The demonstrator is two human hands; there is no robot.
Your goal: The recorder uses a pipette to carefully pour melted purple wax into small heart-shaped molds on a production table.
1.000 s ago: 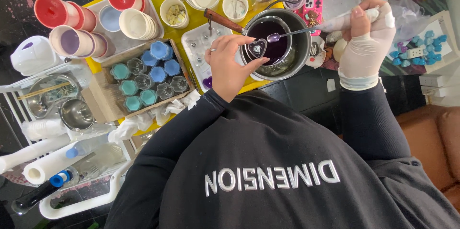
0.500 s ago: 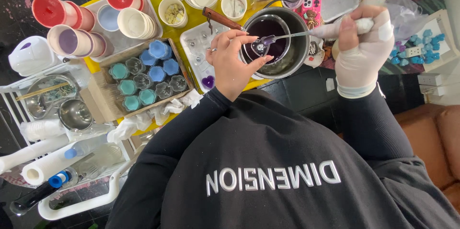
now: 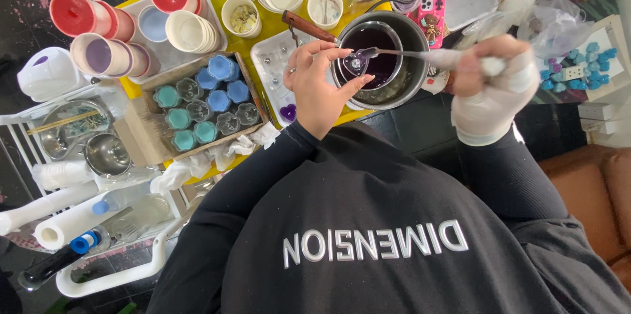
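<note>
Pinching a small heart mould [image 3: 355,64] over the pot [image 3: 388,57], the left hand [image 3: 320,87] catches drips. The gloved right hand [image 3: 490,94] grips a spoon [image 3: 420,55], tipped over the mould.

Small clear heart mould [image 3: 355,64] (purple-filled), under spoon [image 3: 401,53], over pot [image 3: 407,74].

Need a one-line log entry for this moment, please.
left hand: holds small heart mould over pot | right hand: gloved, holds spoon, tip at mould
</note>
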